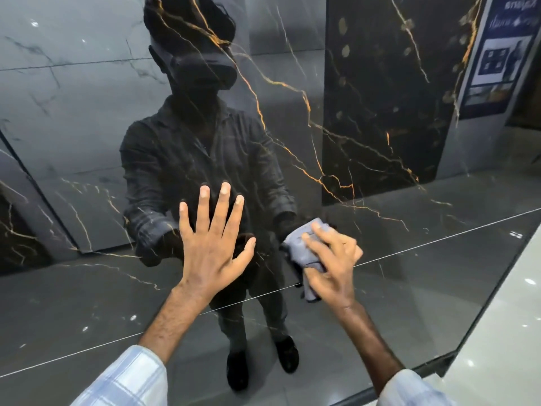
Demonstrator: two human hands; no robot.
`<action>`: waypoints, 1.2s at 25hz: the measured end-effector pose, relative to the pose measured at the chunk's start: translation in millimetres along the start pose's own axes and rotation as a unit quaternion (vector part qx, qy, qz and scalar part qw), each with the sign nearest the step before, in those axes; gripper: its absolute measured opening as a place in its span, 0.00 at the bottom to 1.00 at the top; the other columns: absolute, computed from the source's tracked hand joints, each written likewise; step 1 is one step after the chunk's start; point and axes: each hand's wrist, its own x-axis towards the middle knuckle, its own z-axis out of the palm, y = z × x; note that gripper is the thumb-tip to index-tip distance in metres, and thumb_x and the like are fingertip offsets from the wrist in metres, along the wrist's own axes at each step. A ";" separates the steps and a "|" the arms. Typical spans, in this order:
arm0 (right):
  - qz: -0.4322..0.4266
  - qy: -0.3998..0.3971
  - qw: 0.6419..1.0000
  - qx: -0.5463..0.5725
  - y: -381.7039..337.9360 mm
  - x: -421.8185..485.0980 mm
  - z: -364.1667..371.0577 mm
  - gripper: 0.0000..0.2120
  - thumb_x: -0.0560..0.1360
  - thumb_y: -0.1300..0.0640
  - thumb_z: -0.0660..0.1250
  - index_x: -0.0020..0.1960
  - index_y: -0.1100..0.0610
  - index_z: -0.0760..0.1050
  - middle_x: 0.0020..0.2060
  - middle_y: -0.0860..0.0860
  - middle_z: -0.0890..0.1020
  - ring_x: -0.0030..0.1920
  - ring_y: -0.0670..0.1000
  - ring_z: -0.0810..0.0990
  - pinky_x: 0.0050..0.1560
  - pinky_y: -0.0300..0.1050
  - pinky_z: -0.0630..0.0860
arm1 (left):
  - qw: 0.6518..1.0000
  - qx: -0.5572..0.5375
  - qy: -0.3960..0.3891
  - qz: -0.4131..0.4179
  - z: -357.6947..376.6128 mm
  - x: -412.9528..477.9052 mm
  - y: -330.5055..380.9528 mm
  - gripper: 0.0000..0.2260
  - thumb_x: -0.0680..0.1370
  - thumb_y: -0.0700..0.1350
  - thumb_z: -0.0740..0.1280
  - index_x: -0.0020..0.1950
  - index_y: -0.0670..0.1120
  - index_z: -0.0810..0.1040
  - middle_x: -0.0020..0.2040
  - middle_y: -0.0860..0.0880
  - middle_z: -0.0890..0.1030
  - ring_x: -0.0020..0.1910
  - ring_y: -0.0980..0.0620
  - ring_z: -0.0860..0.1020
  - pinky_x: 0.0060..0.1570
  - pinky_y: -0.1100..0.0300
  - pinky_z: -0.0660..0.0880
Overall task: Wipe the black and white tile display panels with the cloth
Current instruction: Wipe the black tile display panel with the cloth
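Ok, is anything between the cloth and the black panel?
Nothing visible: the right hand holds the cloth against the black panel. The left hand, flat on the panel beside it, would block a leftward stroke.

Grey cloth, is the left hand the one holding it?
No, the right hand grips the grey cloth against the glossy black tile panel, while the left hand presses flat, empty.

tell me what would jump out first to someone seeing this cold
The glossy black tile panel with gold veins fills the view, and the person's dark reflection stands at its centre. Low in the middle, the left hand lies flat on the panel with fingers spread. Beside it the right hand holds a crumpled grey cloth against the surface.
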 end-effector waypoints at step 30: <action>0.360 0.196 0.910 0.058 93.7 8.2 -43.8 0.30 0.68 0.48 0.78 0.66 0.57 0.79 0.67 0.53 0.78 0.66 0.54 0.75 0.68 0.60 0.73 | 0.993 -0.113 0.024 0.016 -10.3 6.7 35.1 0.26 0.79 0.50 0.69 0.76 0.47 0.73 0.80 0.43 0.66 0.82 0.40 0.59 0.78 0.39 0.46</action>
